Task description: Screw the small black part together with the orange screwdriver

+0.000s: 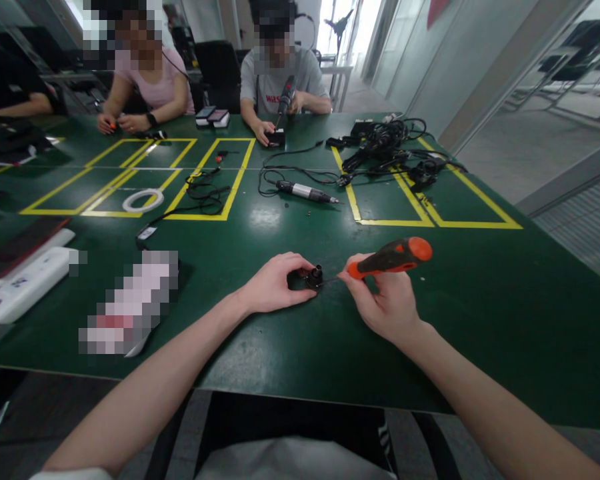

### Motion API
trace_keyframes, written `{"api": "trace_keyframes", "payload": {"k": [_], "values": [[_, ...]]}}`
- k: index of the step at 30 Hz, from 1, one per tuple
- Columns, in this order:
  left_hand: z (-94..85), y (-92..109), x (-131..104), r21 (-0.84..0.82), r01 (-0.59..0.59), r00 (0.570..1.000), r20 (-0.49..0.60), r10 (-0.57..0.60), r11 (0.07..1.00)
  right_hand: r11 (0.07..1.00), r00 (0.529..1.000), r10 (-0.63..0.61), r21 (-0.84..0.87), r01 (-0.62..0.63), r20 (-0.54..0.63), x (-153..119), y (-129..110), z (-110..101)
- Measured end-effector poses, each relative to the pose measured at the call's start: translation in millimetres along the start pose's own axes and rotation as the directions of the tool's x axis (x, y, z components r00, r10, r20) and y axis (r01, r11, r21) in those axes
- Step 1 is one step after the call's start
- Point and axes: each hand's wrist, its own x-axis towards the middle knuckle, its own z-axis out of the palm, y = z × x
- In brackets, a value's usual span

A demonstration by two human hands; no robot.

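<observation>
Between the thumb and fingers of my left hand [279, 285] is a small black round part [314, 276] with a short raised stub, held at the table surface. My right hand [387, 299] grips a screwdriver [387, 257] with an orange and black handle. Its handle points up to the right, and its thin shaft runs left to the black part. The tip appears to touch the part's side, though the exact contact is too small to make out.
On the green table [260, 353], an electric screwdriver [307, 192] lies ahead with its cable. Tangled black cables [385, 150] sit at the back right. To the left are a white tape roll [143, 200], a power strip [27, 283] and a blurred phone-like object [135, 300]. Several people sit opposite.
</observation>
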Motion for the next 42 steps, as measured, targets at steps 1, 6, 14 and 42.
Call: {"api": "trace_keyframes", "payload": {"k": [1, 6, 14, 42], "values": [[0.0, -0.3, -0.1, 0.0, -0.004, 1.0, -0.001, 0.004, 1.0, 1.0, 1.0, 0.013, 0.016, -0.013, -0.004, -0.2, -0.6, 0.4], [1.2, -1.2, 0.3, -0.005, -0.02, 1.0, -0.01, 0.02, 1.0, 0.985, 0.993, 0.11, 0.142, -0.102, -0.048, -3.7, -4.5, 6.3], [3.0, 0.1, 0.2, -0.02, -0.005, 1.0, -0.016, 0.004, 1.0, 0.825, 0.942, 0.333, 0.498, -0.265, -0.05, -1.4, -8.5, 12.8], [4.3, 7.0, -0.2, -0.009, 0.048, 0.999, -0.002, -0.048, 0.999, 0.687, 0.904, 0.409, 0.611, -0.394, 0.123, 0.0, -8.9, 9.8]]}}
